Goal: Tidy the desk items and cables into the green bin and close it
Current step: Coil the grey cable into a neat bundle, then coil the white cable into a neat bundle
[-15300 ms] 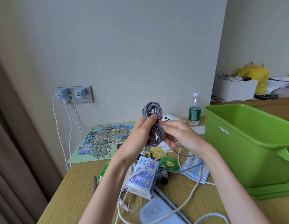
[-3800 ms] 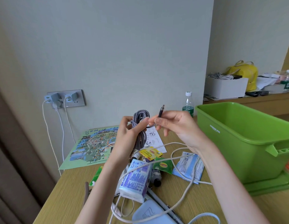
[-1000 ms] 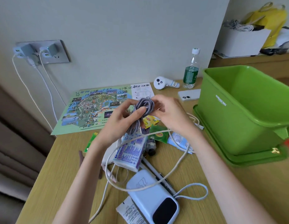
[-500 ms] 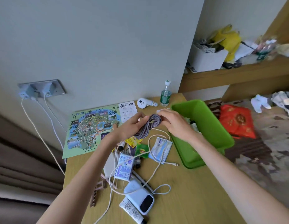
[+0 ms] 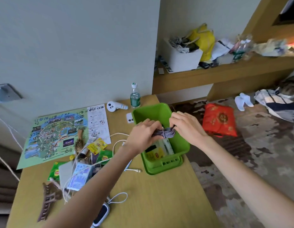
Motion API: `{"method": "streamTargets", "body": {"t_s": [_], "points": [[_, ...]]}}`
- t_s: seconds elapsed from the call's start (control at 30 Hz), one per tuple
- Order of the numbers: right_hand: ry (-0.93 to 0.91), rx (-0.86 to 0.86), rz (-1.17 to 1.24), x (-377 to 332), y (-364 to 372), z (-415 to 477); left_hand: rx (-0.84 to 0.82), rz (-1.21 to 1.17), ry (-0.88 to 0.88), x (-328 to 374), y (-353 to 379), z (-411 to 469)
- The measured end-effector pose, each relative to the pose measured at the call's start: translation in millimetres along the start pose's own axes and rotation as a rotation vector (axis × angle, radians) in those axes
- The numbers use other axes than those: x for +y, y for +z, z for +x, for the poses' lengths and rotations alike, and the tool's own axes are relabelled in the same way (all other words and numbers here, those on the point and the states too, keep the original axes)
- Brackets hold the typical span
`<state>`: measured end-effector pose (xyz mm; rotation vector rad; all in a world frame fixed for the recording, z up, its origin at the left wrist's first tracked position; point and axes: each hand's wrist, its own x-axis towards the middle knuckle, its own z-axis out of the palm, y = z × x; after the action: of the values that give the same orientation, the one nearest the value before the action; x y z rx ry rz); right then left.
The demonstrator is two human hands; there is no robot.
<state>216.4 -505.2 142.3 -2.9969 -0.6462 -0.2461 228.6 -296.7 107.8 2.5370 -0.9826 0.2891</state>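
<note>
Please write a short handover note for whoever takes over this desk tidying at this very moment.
Left hand and right hand: both grip the coiled grey braided cable, held over the open green plastic bin.
Done: the cable is wound into a bundle; some packets and tubes already lie inside the bin.
Left on the wooden desk: loose white cable, yellow tea sachets, blue tissue pack, wooden hairbrush, brown hair claw, white power bank, white phone.
Next: drop the bundle in, gather the rest, close the bin. No lid is clearly visible.
</note>
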Motion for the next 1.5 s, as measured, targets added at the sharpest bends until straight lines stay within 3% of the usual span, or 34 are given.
{"method": "streamTargets", "body": {"t_s": [0.07,0.17,0.23,0.4,0.57,0.73,0.83,0.97,1.1,1.5], "points": [[-0.033,-0.036,-0.010,11.9,16.1,-5.8,-0.036,-0.002,-0.014,6.1,20.1,-3.2],[-0.121,-0.223,0.005,15.4,45.9,-18.8,-0.324,0.016,-0.105,6.5,44.8,-14.5],[-0.132,-0.285,0.086,15.0,61.9,-24.9,-0.402,0.106,-0.115,5.8,53.0,-21.1],[-0.050,-0.242,0.397,-2.9,72.5,-21.1,-0.093,0.095,-0.187,3.5,36.4,-31.9],[-0.062,-0.061,0.560,-52.1,68.1,-5.5,0.118,0.014,-0.525,-17.2,6.3,-77.1],[-0.223,0.053,0.551,-119.1,68.1,7.3,0.127,-0.051,-0.869,-38.3,-1.6,-155.8],[-0.300,0.018,0.522,-152.9,87.1,11.1,-0.034,0.038,-0.957,-50.8,2.5,-206.0],[-0.238,-0.201,0.418,-178.2,137.9,13.6,-0.261,0.102,-0.962,-61.4,13.2,-253.8],[-0.200,-0.493,0.194,-181.4,181.0,17.1,-0.242,0.086,-0.867,-71.3,19.7,-272.0],[-0.110,-0.387,0.008,-208.7,195.4,1.1,-0.107,0.025,-0.707,-93.4,9.3,-275.9]]}}
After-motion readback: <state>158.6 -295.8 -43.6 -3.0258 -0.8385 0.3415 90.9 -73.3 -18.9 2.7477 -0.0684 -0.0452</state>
